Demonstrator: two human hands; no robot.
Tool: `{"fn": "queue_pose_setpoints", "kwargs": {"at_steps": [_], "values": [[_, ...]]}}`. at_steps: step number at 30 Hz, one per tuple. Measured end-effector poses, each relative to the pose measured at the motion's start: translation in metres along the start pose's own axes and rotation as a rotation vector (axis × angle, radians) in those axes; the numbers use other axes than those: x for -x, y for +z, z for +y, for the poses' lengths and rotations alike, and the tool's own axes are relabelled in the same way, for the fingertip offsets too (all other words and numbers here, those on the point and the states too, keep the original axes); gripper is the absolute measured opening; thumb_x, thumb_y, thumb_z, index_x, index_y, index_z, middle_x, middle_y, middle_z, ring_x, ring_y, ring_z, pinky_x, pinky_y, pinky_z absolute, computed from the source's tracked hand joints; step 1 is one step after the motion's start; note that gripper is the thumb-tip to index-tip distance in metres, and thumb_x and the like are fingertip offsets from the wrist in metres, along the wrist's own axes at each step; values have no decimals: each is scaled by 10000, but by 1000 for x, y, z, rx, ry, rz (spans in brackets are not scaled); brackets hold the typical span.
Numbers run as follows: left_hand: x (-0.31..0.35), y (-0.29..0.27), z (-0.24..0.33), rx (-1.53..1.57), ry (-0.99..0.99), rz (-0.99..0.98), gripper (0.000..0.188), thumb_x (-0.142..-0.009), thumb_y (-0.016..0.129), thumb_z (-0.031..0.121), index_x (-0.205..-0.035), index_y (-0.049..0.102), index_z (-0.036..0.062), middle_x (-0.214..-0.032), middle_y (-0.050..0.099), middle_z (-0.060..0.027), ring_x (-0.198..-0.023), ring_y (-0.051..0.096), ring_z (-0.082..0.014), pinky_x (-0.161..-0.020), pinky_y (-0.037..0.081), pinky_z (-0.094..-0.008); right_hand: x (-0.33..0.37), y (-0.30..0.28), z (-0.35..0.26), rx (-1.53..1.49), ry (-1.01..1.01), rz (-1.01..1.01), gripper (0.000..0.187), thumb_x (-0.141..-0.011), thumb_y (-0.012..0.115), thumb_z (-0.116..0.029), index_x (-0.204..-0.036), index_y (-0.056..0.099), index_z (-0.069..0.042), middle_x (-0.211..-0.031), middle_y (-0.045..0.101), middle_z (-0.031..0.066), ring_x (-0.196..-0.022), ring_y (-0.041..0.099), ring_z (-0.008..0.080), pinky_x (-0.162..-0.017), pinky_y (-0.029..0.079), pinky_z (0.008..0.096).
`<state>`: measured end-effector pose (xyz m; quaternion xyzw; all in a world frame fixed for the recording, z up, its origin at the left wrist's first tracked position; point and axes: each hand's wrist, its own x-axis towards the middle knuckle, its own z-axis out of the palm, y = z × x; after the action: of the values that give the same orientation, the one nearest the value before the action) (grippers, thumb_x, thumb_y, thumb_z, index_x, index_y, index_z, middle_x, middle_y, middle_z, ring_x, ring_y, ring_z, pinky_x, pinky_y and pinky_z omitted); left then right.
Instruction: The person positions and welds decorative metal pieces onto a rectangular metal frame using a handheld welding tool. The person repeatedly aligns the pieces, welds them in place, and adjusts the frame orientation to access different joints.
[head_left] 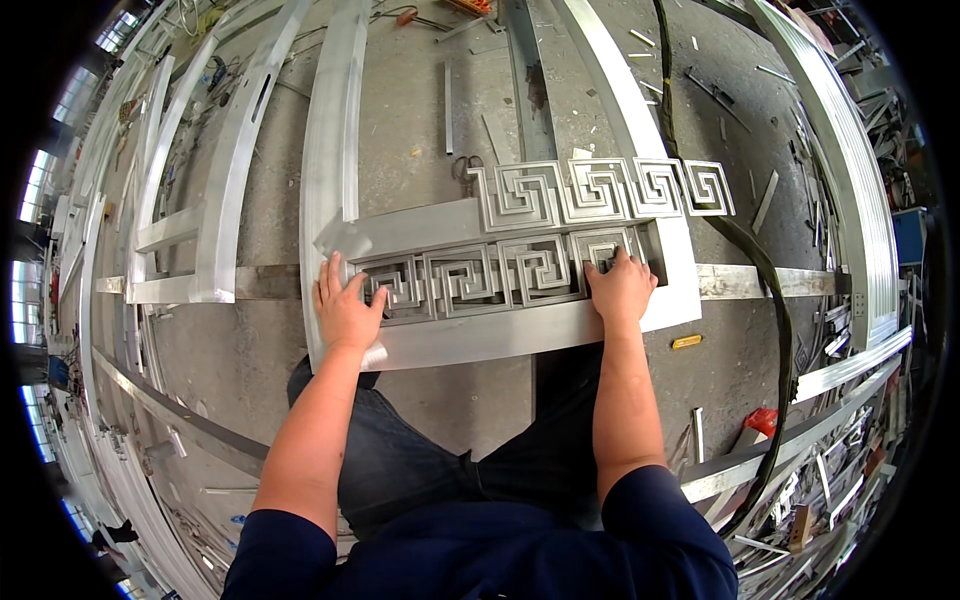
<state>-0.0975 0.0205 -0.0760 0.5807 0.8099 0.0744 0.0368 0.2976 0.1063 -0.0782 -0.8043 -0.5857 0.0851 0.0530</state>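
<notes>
A silver metal fretwork panel with a square spiral pattern lies in the slot at the near end of a large aluminum frame. My left hand rests open on the frame's left side, thumb spread toward the panel's left end. At the panel's right end, my right hand has its thumb and fingers closed on the pattern bars; the fingertips are partly hidden among them. A second fretwork panel lies just beyond, across the frame's crossbar and right side, its right end sticking out past the frame.
A metal support beam runs under the frame. Another aluminum frame stands at the left. A dark cable hangs down on the right. A yellow object and scissors lie on the floor, with metal offcuts scattered about.
</notes>
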Motion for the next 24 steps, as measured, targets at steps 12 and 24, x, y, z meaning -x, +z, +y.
{"fn": "queue_pose_setpoints", "kwargs": {"at_steps": [12,24], "values": [[1,-11,-16,100,-37,38,380,-836,752,356,-1103,750,87,-1599,345,-128,-1496,265,-323,-1228,210,-489,-13,25,-15,-42,-97,91,492,-719,797,-373,-1025,696,-1,-991,720,199,-985,664,363,-958,455,498],[30,4,-6,226,8,-2,267,-861,721,326,-960,763,81,-1624,287,-153,-1520,202,-355,-1231,168,-525,-12,43,73,74,-281,372,463,-785,680,-495,-934,777,-67,-758,728,192,-649,701,385,-539,533,536]]}}
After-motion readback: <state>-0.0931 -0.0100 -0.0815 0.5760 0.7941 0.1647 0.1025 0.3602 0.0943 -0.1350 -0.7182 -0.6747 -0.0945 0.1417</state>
